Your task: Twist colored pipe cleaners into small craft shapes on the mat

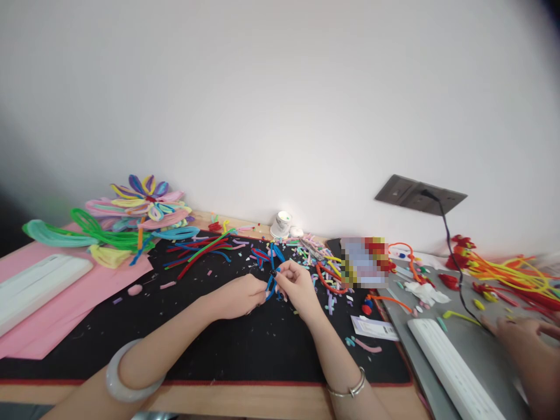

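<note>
My left hand and my right hand meet over the black mat, both pinched on a blue pipe cleaner piece bent into loops. The fingers of both hands are closed round it. Red, blue and green pipe cleaners lie on the mat just behind my left hand. Small cut scraps in many colours are scattered behind my right hand. A pale bangle sits on my left forearm and a thin metal bracelet on my right wrist.
A pipe cleaner flower and green loops lie at the back left, on pink paper with a white case. Right: grey mat, white case, orange and red pipe cleaners, another person's hand. A white cup stands by the wall.
</note>
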A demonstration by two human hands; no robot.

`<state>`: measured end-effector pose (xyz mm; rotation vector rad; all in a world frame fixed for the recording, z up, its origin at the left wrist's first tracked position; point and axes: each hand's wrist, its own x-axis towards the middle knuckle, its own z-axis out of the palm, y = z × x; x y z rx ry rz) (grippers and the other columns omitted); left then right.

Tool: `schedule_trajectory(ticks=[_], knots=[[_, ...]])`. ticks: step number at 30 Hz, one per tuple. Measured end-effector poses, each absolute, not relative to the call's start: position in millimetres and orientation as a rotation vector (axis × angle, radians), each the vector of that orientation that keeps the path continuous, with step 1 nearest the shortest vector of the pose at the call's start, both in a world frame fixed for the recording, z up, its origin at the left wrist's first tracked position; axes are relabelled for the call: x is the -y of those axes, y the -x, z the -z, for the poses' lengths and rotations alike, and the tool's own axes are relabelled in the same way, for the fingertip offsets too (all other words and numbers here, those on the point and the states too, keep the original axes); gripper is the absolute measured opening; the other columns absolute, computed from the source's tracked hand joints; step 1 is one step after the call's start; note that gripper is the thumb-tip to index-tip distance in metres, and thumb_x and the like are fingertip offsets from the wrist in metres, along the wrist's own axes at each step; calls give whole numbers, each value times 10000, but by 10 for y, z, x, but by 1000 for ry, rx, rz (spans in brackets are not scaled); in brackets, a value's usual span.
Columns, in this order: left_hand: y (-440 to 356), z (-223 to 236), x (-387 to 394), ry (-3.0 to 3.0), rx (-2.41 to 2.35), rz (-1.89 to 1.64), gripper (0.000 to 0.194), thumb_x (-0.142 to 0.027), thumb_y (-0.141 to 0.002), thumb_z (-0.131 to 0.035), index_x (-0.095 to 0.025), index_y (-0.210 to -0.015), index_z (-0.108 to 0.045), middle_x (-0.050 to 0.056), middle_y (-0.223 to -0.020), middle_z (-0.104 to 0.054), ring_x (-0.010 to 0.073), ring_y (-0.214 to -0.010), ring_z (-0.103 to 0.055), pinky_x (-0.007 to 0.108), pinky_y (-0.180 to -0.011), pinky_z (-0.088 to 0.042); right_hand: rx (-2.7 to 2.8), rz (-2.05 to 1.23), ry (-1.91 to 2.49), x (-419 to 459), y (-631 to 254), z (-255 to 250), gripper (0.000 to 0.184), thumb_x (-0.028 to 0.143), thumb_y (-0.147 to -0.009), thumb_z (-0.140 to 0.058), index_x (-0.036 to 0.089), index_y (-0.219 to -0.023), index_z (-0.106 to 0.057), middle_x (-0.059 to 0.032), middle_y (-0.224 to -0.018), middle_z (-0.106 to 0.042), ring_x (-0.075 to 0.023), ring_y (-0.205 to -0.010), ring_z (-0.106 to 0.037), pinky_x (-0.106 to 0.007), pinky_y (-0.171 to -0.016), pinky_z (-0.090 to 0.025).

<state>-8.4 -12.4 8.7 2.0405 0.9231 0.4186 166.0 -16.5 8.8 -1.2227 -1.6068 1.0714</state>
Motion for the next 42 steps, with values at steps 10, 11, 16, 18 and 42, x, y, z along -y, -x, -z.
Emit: schedule_trajectory(ticks=[10,11,16,18,42], knots=[[68,-175,151,-2120,-936,-379,244,-175,-739,-392,-195,-497,-397,-25,-431,-467,121,-409,-395,254,-465,-242,1582,-1066,1180,149,-1689,-86,88,385,-709,-581,328,-760,-624,-18,-502,-607,-134,-404,-544,-304,-372,-368],[68,-178,149,-2125,-939,-378,244,-177,-743,-390,-194,-499,-397,-25,-434,-467,120,-411,-395,254,-467,-242,1574,-1060,1161,144,-1695,-74,76,372,-703,-591,323,-750,-625,-17,-497,-608,-129,-394,-537,-297,-365,-369],[69,-200,142,-2158,-952,-319,244,-185,-770,-364,-183,-530,-404,-28,-449,-472,113,-420,-402,240,-466,-243,1498,-1167,1007,109,-1726,13,37,327,-711,-588,304,-729,-610,-8,-513,-621,-107,-367,-521,-266,-356,-392],[69,-201,139,-2168,-951,-314,251,-192,-782,-354,-179,-536,-403,-29,-450,-473,111,-423,-407,234,-467,-247,1459,-1209,944,93,-1736,53,29,314,-721,-576,302,-733,-599,0,-521,-625,-99,-360,-516,-258,-359,-402],[53,-155,70,-1973,-1089,-831,378,-279,-852,-379,-159,-532,-540,1,-571,-617,108,-547,-562,203,-595,-403,1047,-1292,880,28,-1749,57,123,250,-688,-638,302,-631,-542,0,-546,-598,-93,-388,-489,-249,-362,-380]])
